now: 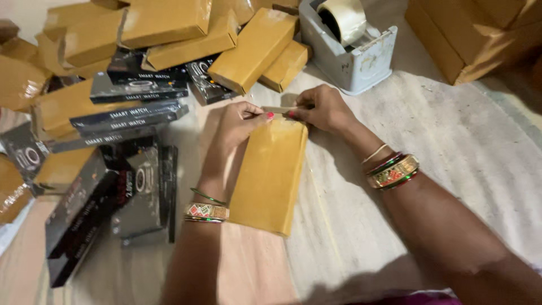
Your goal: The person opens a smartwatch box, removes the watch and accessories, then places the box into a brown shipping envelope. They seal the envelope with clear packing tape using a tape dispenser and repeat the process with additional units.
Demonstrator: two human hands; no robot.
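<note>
We pinch a strip of tape at the top of a brown parcel.

Our left hand (pixel 240 121) and right hand (pixel 322 107) each press thumb and fingertips together on the ends of a short tape strip (pixel 278 109), stretched along the far edge of the flat brown-paper parcel (pixel 271 175) lying at the centre on the pale cloth (pixel 451 130). At twelve o'clock slanted brown wrapped boxes (pixel 257 48) lie just beyond the fingers; at one o'clock stands a grey tape dispenser (pixel 353 56) with its clear roll. From nine to eleven o'clock, long black boxes (pixel 132 116) with pale lettering sit stacked among more brown parcels. At two o'clock are larger brown cartons (pixel 474 34).
</note>
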